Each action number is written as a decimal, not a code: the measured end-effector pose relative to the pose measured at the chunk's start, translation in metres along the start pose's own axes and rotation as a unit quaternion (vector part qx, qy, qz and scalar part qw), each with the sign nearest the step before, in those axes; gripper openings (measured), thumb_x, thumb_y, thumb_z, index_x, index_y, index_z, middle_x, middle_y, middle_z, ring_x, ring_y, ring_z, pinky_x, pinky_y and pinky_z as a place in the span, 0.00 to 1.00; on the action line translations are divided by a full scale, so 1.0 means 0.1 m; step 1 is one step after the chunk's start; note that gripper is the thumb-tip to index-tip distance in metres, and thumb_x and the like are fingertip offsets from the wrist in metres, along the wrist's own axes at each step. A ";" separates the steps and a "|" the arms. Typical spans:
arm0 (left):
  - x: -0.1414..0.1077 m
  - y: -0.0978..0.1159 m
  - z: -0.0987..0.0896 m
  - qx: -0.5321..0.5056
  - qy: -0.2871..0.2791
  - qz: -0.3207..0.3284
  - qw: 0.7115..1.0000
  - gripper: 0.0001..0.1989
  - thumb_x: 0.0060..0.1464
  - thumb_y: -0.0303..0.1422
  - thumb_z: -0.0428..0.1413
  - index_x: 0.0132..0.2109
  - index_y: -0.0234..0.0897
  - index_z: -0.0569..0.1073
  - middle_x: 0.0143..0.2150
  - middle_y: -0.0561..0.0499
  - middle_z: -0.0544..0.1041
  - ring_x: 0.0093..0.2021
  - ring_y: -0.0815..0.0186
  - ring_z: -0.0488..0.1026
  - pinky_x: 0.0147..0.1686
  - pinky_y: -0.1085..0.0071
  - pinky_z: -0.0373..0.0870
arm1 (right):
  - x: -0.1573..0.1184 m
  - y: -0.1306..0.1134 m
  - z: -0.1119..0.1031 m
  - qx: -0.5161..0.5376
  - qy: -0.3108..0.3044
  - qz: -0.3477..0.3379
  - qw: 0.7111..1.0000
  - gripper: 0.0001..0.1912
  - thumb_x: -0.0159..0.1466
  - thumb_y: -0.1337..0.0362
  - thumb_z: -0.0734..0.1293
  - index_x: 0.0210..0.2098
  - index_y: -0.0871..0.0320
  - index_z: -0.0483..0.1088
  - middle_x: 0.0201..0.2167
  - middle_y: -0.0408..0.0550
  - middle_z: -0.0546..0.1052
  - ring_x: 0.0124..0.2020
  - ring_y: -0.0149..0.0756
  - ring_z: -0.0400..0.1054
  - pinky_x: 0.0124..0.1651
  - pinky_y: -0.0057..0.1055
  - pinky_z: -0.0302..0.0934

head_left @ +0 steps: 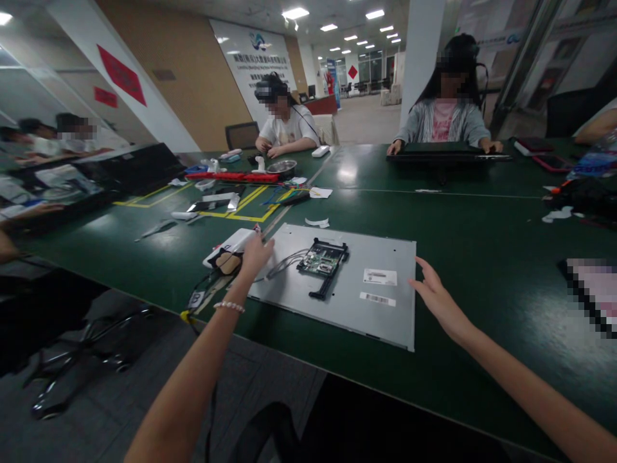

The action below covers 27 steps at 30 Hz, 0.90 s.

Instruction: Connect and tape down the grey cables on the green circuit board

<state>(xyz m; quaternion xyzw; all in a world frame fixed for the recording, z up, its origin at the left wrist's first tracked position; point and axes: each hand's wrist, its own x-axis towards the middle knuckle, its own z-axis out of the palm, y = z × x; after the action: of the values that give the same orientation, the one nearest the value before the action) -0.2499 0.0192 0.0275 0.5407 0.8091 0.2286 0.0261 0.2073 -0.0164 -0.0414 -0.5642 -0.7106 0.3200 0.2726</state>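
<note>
A flat grey metal-backed display panel (pixel 294 302) lies in front of me, with two white labels on it. A green circuit board (pixel 322 260) in a black bracket (pixel 328 283) sits on its back, and grey cables (pixel 284 262) run from the board to the left. My left hand (pixel 255 255), with a beaded bracelet at the wrist, grips the panel's left edge; some of its fingers are hidden. At the right edge, my right hand (pixel 436 296) has its thumb over the rim and its fingers alongside.
Beside my left hand are a white box (pixel 229 247) and a brown-and-black object (pixel 227 262). Farther left lie tools, a red strip (pixel 241 176) and a metal bowl (pixel 282 168). Across the green table (pixel 482 238), one person holds a dark panel (pixel 448 154); another sits left.
</note>
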 end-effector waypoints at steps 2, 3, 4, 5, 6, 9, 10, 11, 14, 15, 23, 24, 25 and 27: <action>-0.17 0.30 0.12 0.047 0.025 0.076 0.996 0.27 0.60 0.41 0.45 0.60 0.29 0.64 0.61 0.34 0.66 0.64 0.51 0.59 0.62 0.58 0.55 | -0.08 -0.08 0.01 0.041 -0.031 0.016 0.999 0.34 0.67 0.49 0.52 0.70 0.50 0.42 0.72 0.54 0.44 0.69 0.49 0.48 0.61 0.51 0.55; -0.29 0.47 0.19 0.055 0.011 0.109 0.992 0.27 0.59 0.43 0.46 0.61 0.32 0.64 0.62 0.37 0.66 0.65 0.53 0.59 0.64 0.60 0.54 | -0.11 -0.12 0.02 0.028 -0.040 -0.002 0.999 0.34 0.67 0.49 0.53 0.70 0.51 0.45 0.72 0.53 0.43 0.70 0.49 0.43 0.63 0.51 0.52; -0.42 0.64 0.27 0.060 -0.009 0.137 0.989 0.28 0.59 0.45 0.47 0.61 0.36 0.64 0.63 0.41 0.66 0.66 0.54 0.58 0.64 0.59 0.53 | -0.14 -0.16 0.04 0.002 -0.051 -0.028 0.998 0.33 0.67 0.49 0.53 0.69 0.52 0.47 0.72 0.52 0.43 0.71 0.48 0.39 0.65 0.52 0.47; -0.55 0.79 0.34 0.083 -0.042 0.167 0.981 0.29 0.59 0.48 0.47 0.63 0.39 0.63 0.65 0.42 0.63 0.67 0.52 0.55 0.64 0.54 0.52 | -0.16 -0.20 0.05 -0.029 -0.062 -0.054 0.996 0.33 0.67 0.49 0.54 0.69 0.52 0.49 0.72 0.52 0.43 0.71 0.49 0.35 0.67 0.52 0.44; -0.67 0.92 0.41 0.102 -0.071 0.190 0.974 0.30 0.59 0.49 0.47 0.65 0.42 0.60 0.67 0.43 0.60 0.68 0.50 0.52 0.64 0.49 0.51 | -0.18 -0.22 0.06 -0.061 -0.071 -0.075 0.993 0.32 0.68 0.50 0.54 0.68 0.53 0.51 0.72 0.51 0.44 0.71 0.50 0.33 0.67 0.53 0.41; -0.91 1.15 0.54 0.149 -0.123 0.209 0.959 0.33 0.57 0.51 0.49 0.66 0.44 0.59 0.68 0.40 0.58 0.68 0.45 0.50 0.62 0.40 0.48 | -0.23 -0.25 0.06 -0.137 -0.090 -0.119 0.979 0.31 0.68 0.50 0.55 0.67 0.52 0.54 0.71 0.52 0.47 0.71 0.54 0.31 0.67 0.56 0.39; -0.93 1.17 0.55 0.161 -0.128 0.203 0.957 0.33 0.57 0.51 0.50 0.66 0.44 0.59 0.68 0.40 0.58 0.68 0.44 0.50 0.61 0.38 0.47 | -0.24 -0.25 0.05 -0.152 -0.091 -0.126 0.976 0.30 0.68 0.50 0.55 0.67 0.52 0.54 0.71 0.52 0.48 0.71 0.55 0.31 0.67 0.57 0.39; -0.93 1.16 0.55 0.169 -0.129 0.195 0.957 0.32 0.58 0.50 0.50 0.65 0.43 0.60 0.68 0.39 0.59 0.68 0.43 0.50 0.61 0.38 0.47 | -0.25 -0.24 0.05 -0.162 -0.089 -0.131 0.974 0.30 0.68 0.50 0.55 0.67 0.52 0.55 0.71 0.52 0.48 0.71 0.56 0.31 0.67 0.57 0.39; -0.83 1.08 0.52 0.176 -0.115 0.170 0.963 0.30 0.58 0.49 0.49 0.64 0.43 0.61 0.67 0.40 0.60 0.68 0.45 0.51 0.61 0.38 0.46 | -0.27 -0.24 0.02 -0.172 -0.087 -0.137 0.972 0.29 0.68 0.51 0.56 0.66 0.51 0.57 0.71 0.51 0.47 0.70 0.58 0.32 0.66 0.58 0.40; -0.78 1.04 0.50 0.174 -0.110 0.161 0.965 0.30 0.59 0.48 0.49 0.64 0.42 0.61 0.67 0.39 0.61 0.68 0.45 0.50 0.61 0.38 0.46 | -0.27 -0.24 0.01 -0.171 -0.087 -0.137 0.972 0.29 0.68 0.51 0.56 0.66 0.51 0.57 0.71 0.52 0.47 0.70 0.58 0.31 0.66 0.58 0.39; -0.42 0.78 0.47 0.098 -0.131 0.150 0.975 0.34 0.55 0.53 0.50 0.63 0.39 0.62 0.66 0.39 0.62 0.67 0.44 0.53 0.61 0.45 0.51 | -0.24 -0.20 -0.17 0.014 -0.096 -0.064 0.993 0.31 0.66 0.50 0.58 0.65 0.53 0.57 0.73 0.47 0.38 0.71 0.51 0.28 0.69 0.52 0.35; -0.35 0.72 0.45 0.074 -0.128 0.141 0.979 0.34 0.55 0.53 0.49 0.63 0.38 0.63 0.65 0.39 0.64 0.66 0.46 0.55 0.61 0.49 0.53 | -0.22 -0.18 -0.20 0.078 -0.085 -0.026 0.993 0.32 0.65 0.49 0.58 0.66 0.52 0.55 0.73 0.46 0.36 0.71 0.50 0.30 0.68 0.51 0.39; -0.26 0.66 0.42 0.048 -0.119 0.125 0.984 0.34 0.56 0.53 0.49 0.62 0.36 0.64 0.63 0.39 0.65 0.65 0.48 0.58 0.61 0.53 0.55 | -0.21 -0.16 -0.24 0.148 -0.075 0.014 0.986 0.33 0.65 0.49 0.58 0.67 0.50 0.52 0.73 0.46 0.36 0.71 0.49 0.33 0.68 0.52 0.42; -0.09 0.49 0.32 0.003 -0.066 0.065 0.996 0.32 0.56 0.51 0.48 0.60 0.33 0.65 0.62 0.38 0.66 0.63 0.50 0.61 0.60 0.58 0.56 | -0.19 -0.10 -0.28 0.288 -0.063 0.074 0.953 0.35 0.64 0.48 0.59 0.68 0.47 0.49 0.72 0.46 0.42 0.71 0.47 0.38 0.67 0.52 0.45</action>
<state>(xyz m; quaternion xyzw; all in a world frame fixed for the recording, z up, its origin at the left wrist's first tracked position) -0.1940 0.0373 0.0162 0.6062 0.7695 0.1909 0.0626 0.2261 -0.0319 -0.0155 -0.4915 -0.5602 0.5655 0.3532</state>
